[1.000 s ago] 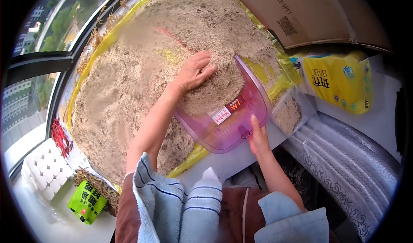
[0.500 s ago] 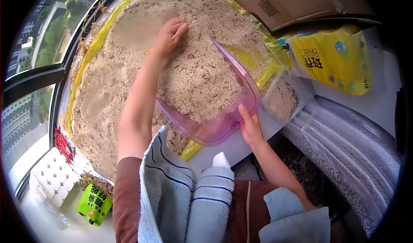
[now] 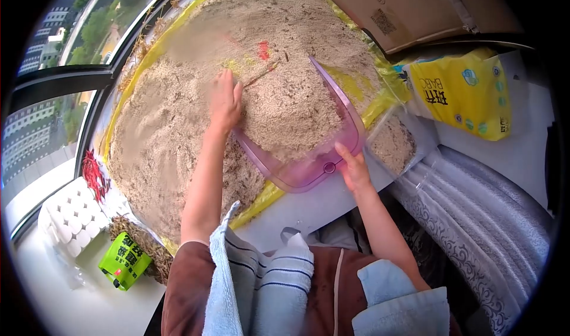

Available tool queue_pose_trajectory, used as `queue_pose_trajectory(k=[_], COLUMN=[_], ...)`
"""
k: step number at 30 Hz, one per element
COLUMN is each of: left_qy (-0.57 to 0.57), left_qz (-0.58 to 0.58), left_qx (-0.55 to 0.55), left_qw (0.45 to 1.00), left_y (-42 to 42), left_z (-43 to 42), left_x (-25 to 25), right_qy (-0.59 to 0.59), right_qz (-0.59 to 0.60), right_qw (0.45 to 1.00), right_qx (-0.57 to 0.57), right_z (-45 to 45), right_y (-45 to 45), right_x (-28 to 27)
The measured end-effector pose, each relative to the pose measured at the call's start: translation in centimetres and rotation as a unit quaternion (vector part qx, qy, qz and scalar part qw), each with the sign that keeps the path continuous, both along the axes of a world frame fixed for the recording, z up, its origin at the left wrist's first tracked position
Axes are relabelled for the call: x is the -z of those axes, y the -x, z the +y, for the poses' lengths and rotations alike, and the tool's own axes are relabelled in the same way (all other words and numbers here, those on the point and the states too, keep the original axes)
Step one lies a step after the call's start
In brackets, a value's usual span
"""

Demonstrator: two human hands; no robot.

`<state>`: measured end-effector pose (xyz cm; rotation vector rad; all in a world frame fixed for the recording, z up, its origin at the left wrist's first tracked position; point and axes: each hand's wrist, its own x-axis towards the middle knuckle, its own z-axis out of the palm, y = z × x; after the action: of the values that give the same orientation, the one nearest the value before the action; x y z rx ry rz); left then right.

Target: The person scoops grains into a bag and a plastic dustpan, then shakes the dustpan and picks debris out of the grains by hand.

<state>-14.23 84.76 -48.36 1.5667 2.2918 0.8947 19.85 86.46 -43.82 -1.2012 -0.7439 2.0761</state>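
A broad layer of pale grainy material [image 3: 172,116], dotted with dark bits, lies on a yellow-edged sheet [image 3: 261,204]. A translucent pink scoop-like tray [image 3: 297,172] rests at its near right side, with a heap of the grains inside. My right hand [image 3: 352,165] grips the tray's near right rim, thumb on top. My left hand [image 3: 225,101] touches the grains just left of the tray's left side, fingers close together; whether it holds any grains is hidden. Beyond the heap, a thin stick-like strip [image 3: 260,74] and a red patch [image 3: 263,51] show on the grains.
A clear container [image 3: 393,143] of grains stands right of the tray, near a yellow package [image 3: 460,92]. A cardboard box [image 3: 415,15] is at the back right. Grey curtain fabric [image 3: 463,217] hangs at right. A green bag [image 3: 124,260] and white rolls [image 3: 74,214] lie at left.
My left hand first reached farther over the grains, then came back toward me, beside the tray. The heap in the tray has grown and covers its labels. My right hand still holds the rim.
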Motion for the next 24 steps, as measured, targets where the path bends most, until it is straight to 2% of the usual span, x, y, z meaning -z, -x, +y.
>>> queue_pose_trajectory(k=[4,6,9,12,13,15,17,19,20,22,23,24], left_qy=[-0.001,-0.016,0.061,0.081,0.031,-0.026,-0.078,-0.126,-0.148,-0.187,-0.169,-0.162], left_qz=[-0.034,-0.102,-0.155,-0.046,-0.006,-0.015,-0.058,-0.137,-0.280,-0.541,-0.659,-0.659], left_qx=[0.079,0.128,0.202,0.200,0.164,-0.006,-0.147,-0.260,-0.281,-0.302,-0.257,-0.245], left_qw=[0.996,0.986,0.965,0.975,0.986,1.000,0.984,0.948,0.906,0.762,0.687,0.692], left_y=[-3.9,-5.6,-6.7,-6.7,-6.4,-6.8,-7.1,-7.7,-8.6,-10.2,-10.5,-10.5], left_z=[1.0,1.0,0.2,-1.0,-1.8,-3.8,-6.2,-8.9,-9.6,-10.7,-11.2,-11.1], left_x=[0.4,-0.8,-2.9,-5.0,-5.1,-6.5,-6.9,-6.1,-6.6,-8.1,-8.5,-8.2], right_qy=[0.006,0.007,0.008,0.006,0.010,0.023,0.032,0.032,0.031,0.042,0.046,0.017], right_qz=[0.001,0.010,0.027,0.046,0.053,0.070,0.094,0.118,0.129,0.155,0.170,0.166], right_qw=[1.000,1.000,1.000,0.999,0.998,0.997,0.995,0.992,0.991,0.987,0.984,0.986], right_qx=[-0.015,-0.010,-0.009,-0.011,-0.011,-0.010,-0.013,0.010,0.020,0.013,0.007,-0.001], right_z=[0.4,0.4,0.3,0.2,0.2,-0.2,-0.3,-1.0,-1.4,-2.0,-2.0,-2.1], right_y=[0.1,0.1,-0.5,-0.6,-0.7,-1.1,-1.6,-1.5,-1.6,-1.8,-1.6,-1.4], right_x=[-0.6,-0.8,-0.1,-0.1,-0.2,-0.3,0.0,0.0,-0.1,0.4,0.4,0.3])
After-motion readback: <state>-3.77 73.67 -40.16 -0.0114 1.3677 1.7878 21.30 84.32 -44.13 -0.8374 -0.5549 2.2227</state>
